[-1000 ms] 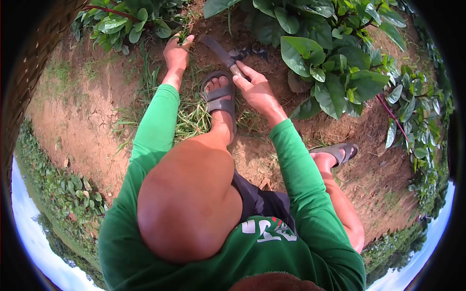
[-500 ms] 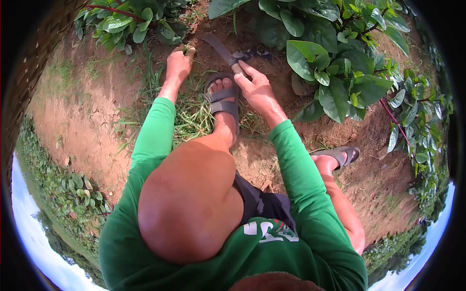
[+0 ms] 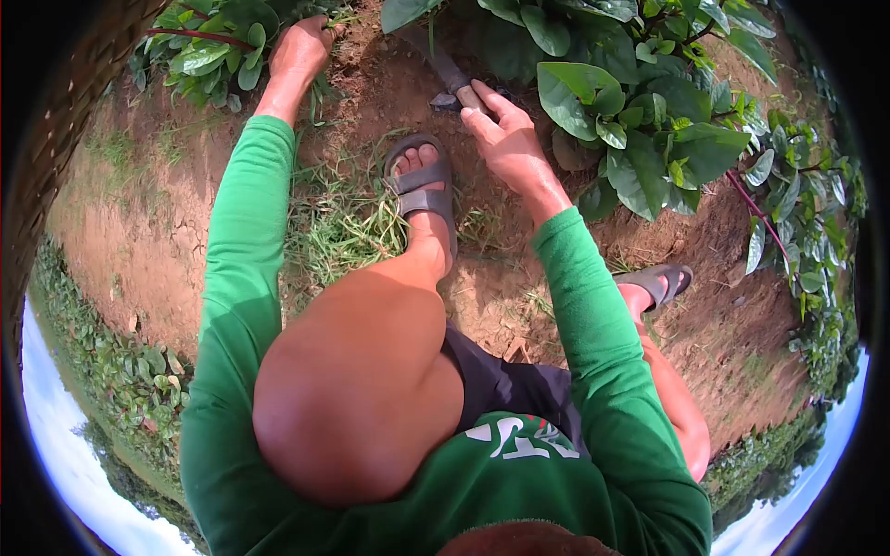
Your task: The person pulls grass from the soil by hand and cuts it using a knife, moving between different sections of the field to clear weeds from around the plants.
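Head view: leafy plant (image 3: 209, 56), small glossy oval leaves, reddish stem. Left hand (image 3: 298, 51), fingers curled at the plant's right edge; whether it grips anything cannot be told. Grass (image 3: 338, 227), stringy and tangled, lies on crumbly brown soil (image 3: 139, 199). Sandal (image 3: 425, 185), grey, broad straps. Knife (image 3: 447, 72), slim dark blade, rounded handle, low over soil. Right hand (image 3: 512, 146) grips that handle. Broad-leaved plant (image 3: 640, 139), smooth, veined. Since half a second ago, left hand sits farther up and left; knife, farther up.
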Action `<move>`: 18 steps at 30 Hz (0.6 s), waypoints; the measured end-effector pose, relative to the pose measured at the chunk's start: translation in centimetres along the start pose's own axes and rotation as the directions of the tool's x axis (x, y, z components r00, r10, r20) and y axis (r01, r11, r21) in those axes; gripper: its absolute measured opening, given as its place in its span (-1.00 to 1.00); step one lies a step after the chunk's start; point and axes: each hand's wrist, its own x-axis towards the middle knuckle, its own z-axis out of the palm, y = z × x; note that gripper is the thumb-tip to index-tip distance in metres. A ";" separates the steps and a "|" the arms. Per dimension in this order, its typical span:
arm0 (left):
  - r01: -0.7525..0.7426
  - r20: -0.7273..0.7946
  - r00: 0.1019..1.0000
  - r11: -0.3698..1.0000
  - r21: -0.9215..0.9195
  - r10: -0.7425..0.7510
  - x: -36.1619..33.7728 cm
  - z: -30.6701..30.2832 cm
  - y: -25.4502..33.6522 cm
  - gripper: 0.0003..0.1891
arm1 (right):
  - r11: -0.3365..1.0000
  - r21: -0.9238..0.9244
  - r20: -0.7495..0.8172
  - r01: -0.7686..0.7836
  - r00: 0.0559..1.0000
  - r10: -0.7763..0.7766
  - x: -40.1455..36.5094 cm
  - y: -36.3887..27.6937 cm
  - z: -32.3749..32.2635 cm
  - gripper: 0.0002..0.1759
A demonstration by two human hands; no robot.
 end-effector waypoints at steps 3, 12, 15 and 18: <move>-0.128 -0.161 0.979 0.992 -0.012 0.124 2.9 0.9 -4.7 -0.50 | 0.998 -0.066 0.029 0.004 1.000 -0.002 2.2 -1.6 0.9 -0.28; 0.007 -0.033 0.999 0.998 -0.064 -0.009 1.6 -1.0 -3.2 -0.49 | 0.972 -0.216 0.161 0.090 0.985 -0.055 9.5 -4.4 4.8 -0.49; -0.044 -0.067 0.997 0.996 -0.073 0.039 -0.1 -1.6 -0.9 -0.50 | 0.969 -0.248 0.200 -0.002 0.978 0.053 11.6 -5.7 6.5 -0.58; -0.101 -0.167 0.983 0.983 -0.155 0.074 -2.1 -1.9 1.1 -0.70 | 0.979 -0.194 0.116 0.063 0.992 -0.041 11.9 -3.9 6.6 -0.56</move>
